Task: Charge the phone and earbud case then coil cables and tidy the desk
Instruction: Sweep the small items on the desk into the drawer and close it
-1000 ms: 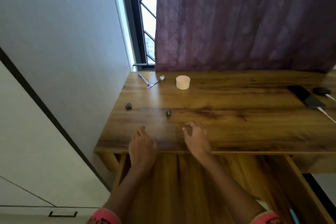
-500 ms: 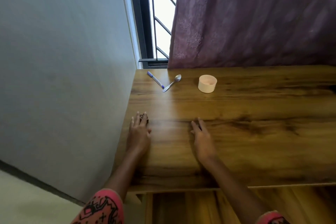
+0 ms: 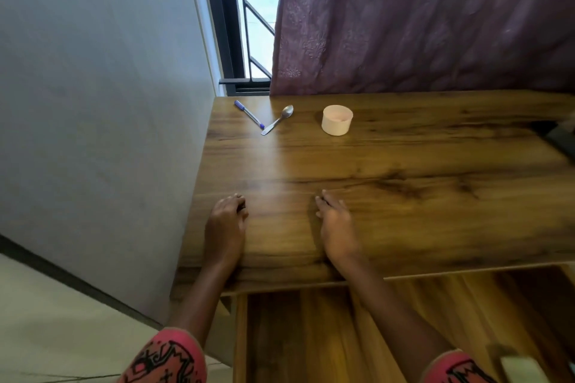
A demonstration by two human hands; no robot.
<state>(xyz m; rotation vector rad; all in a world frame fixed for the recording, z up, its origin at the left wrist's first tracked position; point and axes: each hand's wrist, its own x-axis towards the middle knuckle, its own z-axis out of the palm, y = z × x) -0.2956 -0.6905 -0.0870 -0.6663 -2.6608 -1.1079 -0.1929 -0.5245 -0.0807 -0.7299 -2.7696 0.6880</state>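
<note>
At the right edge a dark slab (image 3: 560,137), perhaps the phone, is cut off by the frame and too smeared to name surely; it lies on the desk (image 3: 404,165), well apart from both hands. A pale blurred thing (image 3: 522,367) sits in the open drawer (image 3: 311,336), unidentifiable. The left hand (image 3: 225,224) rests on the desk near the wall side, fingers curled down over a small dark bit (image 3: 241,206) peeking out at the fingertips. The right hand (image 3: 336,224) lies beside it, fingers bent and blurred; whether it holds anything I cannot tell. Black print on the pink sleeves (image 3: 168,357) reads as no words. Farther back lie a pen (image 3: 249,113), a spoon (image 3: 278,120) and a cup (image 3: 337,120).
</note>
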